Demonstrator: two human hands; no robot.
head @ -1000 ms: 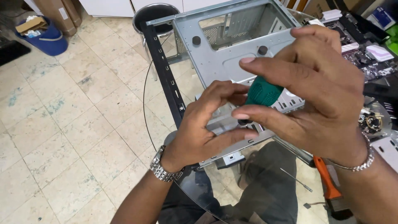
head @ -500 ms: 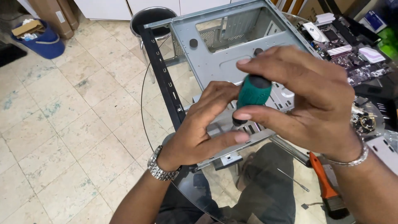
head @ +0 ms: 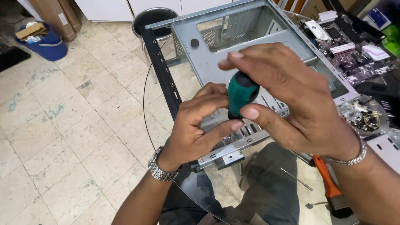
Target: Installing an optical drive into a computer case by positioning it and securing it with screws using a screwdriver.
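The right hand [head: 291,104] wraps its fingers around the green-and-black handle of a screwdriver [head: 241,93], thumb and forefinger pinching it near the top while the tool stands roughly upright over the near edge of a bare grey metal computer case [head: 250,50]. The left hand [head: 200,125] is curled narrow just below, fingertips gathered at the base of the handle where the shaft would be; the tip and any screw are hidden behind the fingers. The case lies on its side across a round glass bench [head: 196,187], with a black stool [head: 152,18] beyond it, a motherboard [head: 354,54] to the right and an orange-handled brush [head: 329,187] near the right wrist. Doing this step well likely calls for keeping the shaft square to the panel, letting the left fingers steady the tip, and pressing down lightly while turning so the bit does not slip out.
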